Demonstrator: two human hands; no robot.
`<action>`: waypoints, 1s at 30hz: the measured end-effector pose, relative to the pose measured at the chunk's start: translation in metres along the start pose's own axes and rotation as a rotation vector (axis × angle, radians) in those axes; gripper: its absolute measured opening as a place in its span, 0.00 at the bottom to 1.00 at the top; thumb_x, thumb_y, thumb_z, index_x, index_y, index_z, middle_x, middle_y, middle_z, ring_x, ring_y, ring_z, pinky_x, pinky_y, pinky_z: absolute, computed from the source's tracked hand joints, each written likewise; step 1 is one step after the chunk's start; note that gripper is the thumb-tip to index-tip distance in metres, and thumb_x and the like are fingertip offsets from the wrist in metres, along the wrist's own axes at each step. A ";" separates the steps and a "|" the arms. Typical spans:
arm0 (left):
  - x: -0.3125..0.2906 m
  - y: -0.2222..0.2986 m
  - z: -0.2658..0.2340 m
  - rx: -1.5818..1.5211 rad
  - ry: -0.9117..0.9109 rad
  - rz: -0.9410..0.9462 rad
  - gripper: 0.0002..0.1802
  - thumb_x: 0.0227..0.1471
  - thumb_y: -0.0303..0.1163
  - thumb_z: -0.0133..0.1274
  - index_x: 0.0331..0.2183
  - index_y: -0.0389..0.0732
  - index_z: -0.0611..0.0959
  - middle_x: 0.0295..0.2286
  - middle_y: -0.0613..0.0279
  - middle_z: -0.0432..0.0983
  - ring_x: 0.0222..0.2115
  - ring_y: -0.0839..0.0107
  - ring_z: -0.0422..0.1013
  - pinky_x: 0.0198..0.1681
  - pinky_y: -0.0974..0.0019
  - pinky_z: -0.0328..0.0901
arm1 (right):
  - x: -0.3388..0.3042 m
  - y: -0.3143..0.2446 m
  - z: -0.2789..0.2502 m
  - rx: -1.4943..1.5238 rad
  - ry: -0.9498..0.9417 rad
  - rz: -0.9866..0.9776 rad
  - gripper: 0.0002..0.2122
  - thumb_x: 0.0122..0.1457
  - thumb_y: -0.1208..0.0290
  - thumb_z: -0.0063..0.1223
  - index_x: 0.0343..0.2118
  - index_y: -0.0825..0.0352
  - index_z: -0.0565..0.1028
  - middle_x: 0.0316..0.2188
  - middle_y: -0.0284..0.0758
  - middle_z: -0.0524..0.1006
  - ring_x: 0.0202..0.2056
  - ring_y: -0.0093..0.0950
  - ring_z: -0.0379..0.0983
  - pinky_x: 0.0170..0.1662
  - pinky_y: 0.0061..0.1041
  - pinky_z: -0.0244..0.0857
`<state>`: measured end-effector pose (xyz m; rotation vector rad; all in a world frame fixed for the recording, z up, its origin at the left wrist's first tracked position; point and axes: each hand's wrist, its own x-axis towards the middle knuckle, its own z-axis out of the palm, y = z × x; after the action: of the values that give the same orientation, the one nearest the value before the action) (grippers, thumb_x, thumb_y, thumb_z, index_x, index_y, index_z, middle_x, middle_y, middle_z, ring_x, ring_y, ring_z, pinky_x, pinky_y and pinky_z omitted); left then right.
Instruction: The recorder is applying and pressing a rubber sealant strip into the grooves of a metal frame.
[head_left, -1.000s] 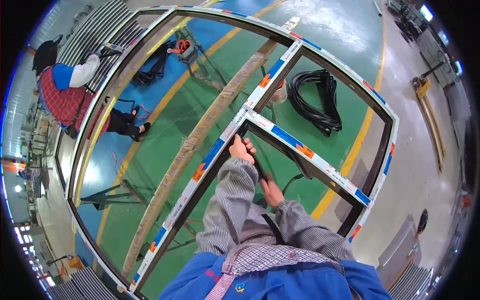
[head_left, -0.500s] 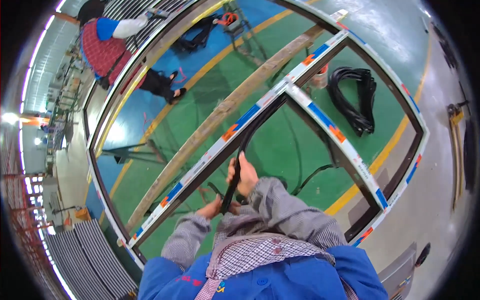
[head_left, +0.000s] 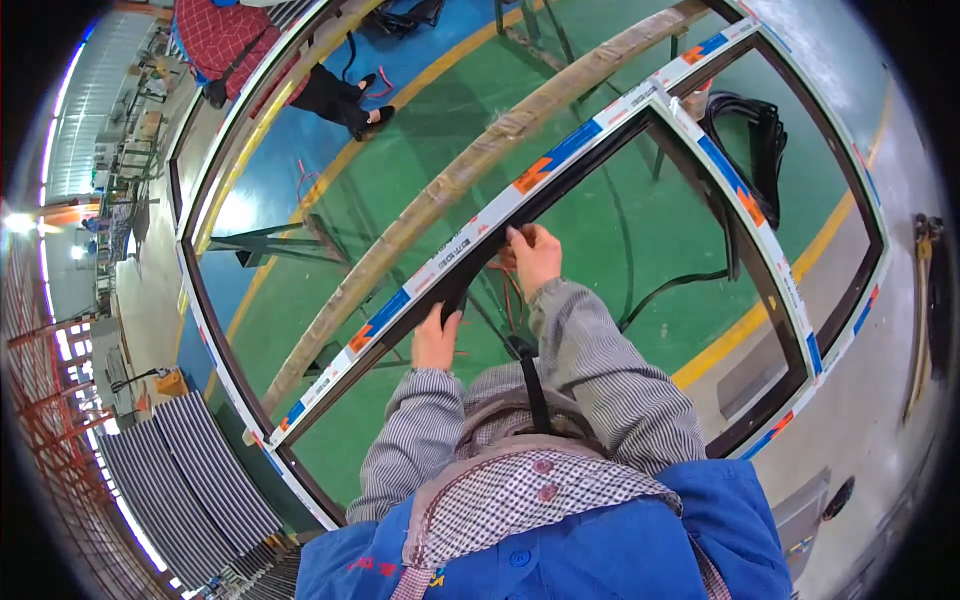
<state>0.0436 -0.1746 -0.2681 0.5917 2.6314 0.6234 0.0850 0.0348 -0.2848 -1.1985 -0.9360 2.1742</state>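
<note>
One black rubber strip [head_left: 460, 282] is seen tucked along the inner edge of the long white bar [head_left: 455, 250], pretty much right at the fingertips. The right hand [head_left: 538, 260] is placed further up the bar, fingers curled, thumb and index drawn close together at the strip's edge; whether it's being pinched or just pressed can't be told. The left hand [head_left: 434, 345] is set lower down the bar, thumb and finger a bit parted, tips up against the strip, and again a firm grip can't be made out.

A crossbar [head_left: 750, 205] is joined to the bar's top end, and a black coil [head_left: 765, 160] can be spotted right of that end. Across the bar from the hands, a wrapped beam [head_left: 512, 125] is laid roughly alongside. Off the bar's lower left end, ribbed panels [head_left: 190, 490] are stacked.
</note>
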 end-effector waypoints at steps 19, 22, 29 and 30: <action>0.017 0.012 -0.016 0.006 -0.060 -0.078 0.29 0.52 0.51 0.46 0.44 0.34 0.75 0.26 0.42 0.75 0.30 0.44 0.72 0.37 0.50 0.66 | 0.005 -0.004 -0.001 0.027 -0.012 0.055 0.06 0.56 0.76 0.53 0.33 0.73 0.71 0.25 0.34 0.75 0.24 0.27 0.76 0.28 0.24 0.73; 0.016 0.024 -0.022 -0.062 -0.162 -0.165 0.29 0.51 0.50 0.49 0.44 0.33 0.74 0.25 0.44 0.75 0.30 0.46 0.72 0.37 0.51 0.66 | 0.006 -0.004 -0.007 0.094 -0.010 0.086 0.06 0.56 0.76 0.53 0.33 0.73 0.71 0.24 0.34 0.74 0.23 0.26 0.75 0.27 0.23 0.72; 0.009 0.100 -0.025 0.387 0.330 0.632 0.39 0.36 0.36 0.63 0.52 0.43 0.67 0.53 0.56 0.59 0.53 0.53 0.56 0.58 0.54 0.50 | -0.011 -0.027 -0.007 0.174 -0.033 0.212 0.13 0.56 0.78 0.46 0.44 0.72 0.65 0.31 0.35 0.76 0.33 0.27 0.76 0.32 0.20 0.64; 0.024 0.118 -0.024 0.426 0.325 0.601 0.41 0.36 0.36 0.62 0.54 0.44 0.65 0.53 0.56 0.59 0.53 0.54 0.56 0.58 0.54 0.50 | -0.012 -0.026 -0.009 0.166 -0.039 0.212 0.13 0.56 0.78 0.46 0.44 0.72 0.65 0.31 0.35 0.76 0.33 0.27 0.76 0.32 0.20 0.64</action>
<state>0.0496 -0.0756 -0.1961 1.5622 2.9025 0.3244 0.1010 0.0459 -0.2623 -1.2258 -0.6531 2.3963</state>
